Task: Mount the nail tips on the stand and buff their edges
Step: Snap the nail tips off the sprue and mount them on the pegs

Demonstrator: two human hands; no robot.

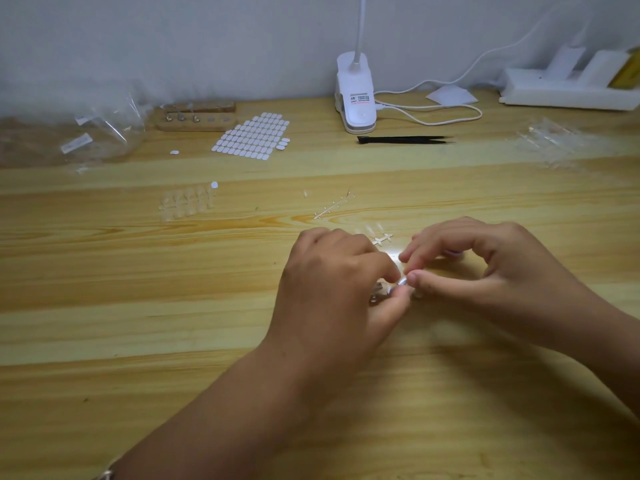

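**Entry one: the hands. How do they lie?**
My left hand [332,289] and right hand [485,268] meet at lower centre-right of the frame, just above the table [138,271]. Thumb and forefinger of each pinch the same small clear piece, the nail tip [402,281] as far as I can tell. My right hand's other fingers arch over it, curled. I judge that both hands pinch so that so slight a thing cannot twist or slip.

**Entry two: the metal bit under your left fingers?**
A small holder [375,296], half hidden by my left hand. Whether the tip touches it I cannot tell.

**Entry three: the stand?**
The wooden stand [195,121] is at upper left, well apart from my hands. Three metal holders sit upright in its left sockets. The sockets to their right look bare.

**Entry four: other containers?**
Plastic bag [104,129], far upper left, crumpled, paper labels showing. Its contents cannot be made out.

**Entry five: loose stock?**
- Sheet of white oval pads [252,135], right of the stand.
- Cluster of clear tips [187,202], left of centre, near enough to draw from.
- Bare sprue [334,205], just above my hands.
- Black tweezers [405,140], beside the clip lamp [355,95], upper centre.
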